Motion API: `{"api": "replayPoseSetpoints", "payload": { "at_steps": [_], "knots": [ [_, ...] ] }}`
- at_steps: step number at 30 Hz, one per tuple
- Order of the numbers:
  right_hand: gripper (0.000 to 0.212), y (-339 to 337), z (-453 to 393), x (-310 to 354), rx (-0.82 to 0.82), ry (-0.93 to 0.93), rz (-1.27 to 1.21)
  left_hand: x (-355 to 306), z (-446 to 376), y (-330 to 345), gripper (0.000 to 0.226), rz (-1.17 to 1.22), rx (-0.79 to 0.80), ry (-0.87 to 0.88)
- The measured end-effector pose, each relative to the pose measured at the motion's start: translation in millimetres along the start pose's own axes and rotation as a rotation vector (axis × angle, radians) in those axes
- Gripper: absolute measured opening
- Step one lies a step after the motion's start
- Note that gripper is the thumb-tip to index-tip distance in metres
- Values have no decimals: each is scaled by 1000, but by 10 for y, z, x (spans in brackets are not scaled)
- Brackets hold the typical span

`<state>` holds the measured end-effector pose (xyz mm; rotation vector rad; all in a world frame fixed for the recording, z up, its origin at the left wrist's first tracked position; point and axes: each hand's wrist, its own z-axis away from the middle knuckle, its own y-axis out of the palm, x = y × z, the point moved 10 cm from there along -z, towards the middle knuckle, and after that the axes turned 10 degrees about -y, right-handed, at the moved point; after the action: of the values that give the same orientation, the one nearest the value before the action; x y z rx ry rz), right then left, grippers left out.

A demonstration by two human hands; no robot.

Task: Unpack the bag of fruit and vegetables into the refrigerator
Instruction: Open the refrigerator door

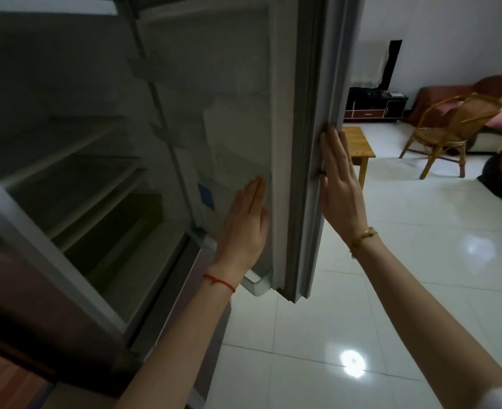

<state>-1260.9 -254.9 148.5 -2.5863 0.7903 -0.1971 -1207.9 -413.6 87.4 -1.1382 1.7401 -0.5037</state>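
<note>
A rattan chair [450,128] stands on glossy white floor tiles [391,276], near a small wooden table [360,144], a dark media cabinet [375,104] and a reddish sofa [479,98].

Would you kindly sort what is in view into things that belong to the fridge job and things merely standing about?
Job:
refrigerator door, open
refrigerator shelves
left hand, flat on the door's inner side
right hand, on the door's edge

Standing about:
rattan chair
wooden table
TV cabinet
</note>
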Motion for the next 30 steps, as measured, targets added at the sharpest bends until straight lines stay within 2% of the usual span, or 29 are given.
{"api": "replayPoseSetpoints", "payload": {
  "at_steps": [5,11,14,21,30],
  "knots": [
    [63,47,-55,-618,43,-19,-93,-254,-301,308,51,4,-65,-40],
    [68,184,-152,-1352,125,2,-162,-491,-695,681,52,-71,-159,-92],
    [64,297,-212,-1701,156,34,-198,-581,-907,828,48,-123,-208,-102],
    [66,743,-342,-2424,246,93,-227,-590,-1410,1285,58,-294,-154,-115],
    [62,1276,-599,-3233,253,114,-274,-639,-2116,1736,57,-315,-184,-60]
  ]
}}
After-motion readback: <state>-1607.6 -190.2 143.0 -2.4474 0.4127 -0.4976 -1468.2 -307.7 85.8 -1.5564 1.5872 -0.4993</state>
